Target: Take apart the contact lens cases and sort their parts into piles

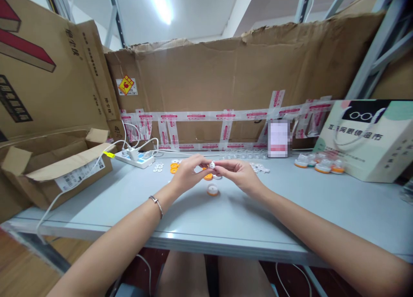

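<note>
Over the middle of the grey table, my left hand [191, 173] and my right hand [238, 173] meet fingertip to fingertip. Between them they pinch a small white part [212, 165]; its exact kind is too small to make out. Just below sits a round white piece with an orange base [212, 190], upright on the tabletop. Orange rings [174, 167] lie beyond my left hand, and another orange piece [208, 175] shows partly under my fingers. Small white discs [158, 167] are at the left, and loose white bits [259, 168] lie behind my right hand.
An open cardboard box [71, 168] and a white power strip [134, 158] with cables stand at the left. Clear-topped orange and white containers [322, 164] sit beside a paper bag [364, 146]. A phone [278, 138] leans against the cardboard wall [206, 81]. Clear pieces line the back.
</note>
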A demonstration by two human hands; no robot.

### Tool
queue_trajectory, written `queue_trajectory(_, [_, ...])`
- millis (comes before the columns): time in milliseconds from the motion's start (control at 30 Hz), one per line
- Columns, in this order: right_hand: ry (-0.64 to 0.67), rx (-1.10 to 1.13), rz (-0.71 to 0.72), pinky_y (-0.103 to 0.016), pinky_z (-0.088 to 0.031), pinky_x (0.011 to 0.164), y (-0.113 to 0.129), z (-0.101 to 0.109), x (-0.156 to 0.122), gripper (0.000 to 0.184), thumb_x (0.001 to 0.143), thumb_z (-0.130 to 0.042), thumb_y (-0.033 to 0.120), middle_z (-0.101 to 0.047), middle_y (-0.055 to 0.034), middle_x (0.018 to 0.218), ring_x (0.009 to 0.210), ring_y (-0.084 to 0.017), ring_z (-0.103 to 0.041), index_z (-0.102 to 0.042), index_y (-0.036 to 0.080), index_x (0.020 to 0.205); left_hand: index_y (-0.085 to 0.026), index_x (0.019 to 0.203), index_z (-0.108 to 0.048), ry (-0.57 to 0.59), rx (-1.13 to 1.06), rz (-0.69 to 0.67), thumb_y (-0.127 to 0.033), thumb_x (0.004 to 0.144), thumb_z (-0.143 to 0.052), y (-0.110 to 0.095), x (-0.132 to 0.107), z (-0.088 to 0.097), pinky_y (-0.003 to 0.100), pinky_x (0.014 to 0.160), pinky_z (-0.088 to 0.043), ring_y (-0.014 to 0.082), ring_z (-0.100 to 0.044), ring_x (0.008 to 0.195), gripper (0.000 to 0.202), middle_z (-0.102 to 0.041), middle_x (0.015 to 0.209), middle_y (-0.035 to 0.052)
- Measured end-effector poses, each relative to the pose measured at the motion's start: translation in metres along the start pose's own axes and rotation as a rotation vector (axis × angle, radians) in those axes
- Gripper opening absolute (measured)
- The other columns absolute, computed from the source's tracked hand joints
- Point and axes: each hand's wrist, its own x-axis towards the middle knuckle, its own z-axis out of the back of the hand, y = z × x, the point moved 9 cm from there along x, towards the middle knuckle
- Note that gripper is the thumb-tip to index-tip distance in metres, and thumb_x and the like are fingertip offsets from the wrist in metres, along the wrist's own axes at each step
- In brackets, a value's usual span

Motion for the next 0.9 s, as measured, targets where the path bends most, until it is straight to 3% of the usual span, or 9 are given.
queue_trajectory(400, [-0.062, -0.080, -0.009, -0.032, -0.052, 0.070, -0.005, 0.004, 0.000, 0.023, 0.068, -0.064, 0.036, -0.069, -0.0039, 0.077, 0.073, -0.017, -0.064, -0.067, 0.016, 0.080, -0.015, 0.086, -0.058, 0.086, 0.388, -0.257, -0.019, 0.085, -0.046, -0.022, -0.010, -0.021, 0.025, 0.066, -0.045, 0.0142, -0.056, 0.074, 0.013, -0.062, 0.080, 0.0056])
queue_trajectory(700, [-0.135, -0.314, 0.060, -0.031, -0.051, 0.067, 0.007, 0.003, -0.005, 0.019, 0.069, -0.058, 0.028, -0.069, -0.0047, 0.073, 0.071, -0.019, -0.063, -0.068, 0.014, 0.075, -0.014, 0.082, -0.055, 0.060, 0.509, -0.321, -0.018, 0.087, -0.042, -0.028, -0.014, -0.028, 0.025, 0.063, -0.045, 0.0136, -0.054, 0.068, 0.014, -0.059, 0.073, 0.0042])
queue_trajectory(900, [-0.101, -0.157, -0.003, -0.028, -0.051, 0.064, -0.005, 0.004, -0.001, 0.017, 0.067, -0.060, 0.031, -0.066, -0.0010, 0.064, 0.063, -0.014, -0.062, -0.067, 0.015, 0.067, -0.014, 0.080, -0.055, 0.061, 0.502, -0.306, -0.017, 0.086, -0.044, -0.027, -0.014, -0.028, 0.024, 0.063, -0.046, 0.0135, -0.054, 0.069, 0.013, -0.059, 0.073, 0.0038])
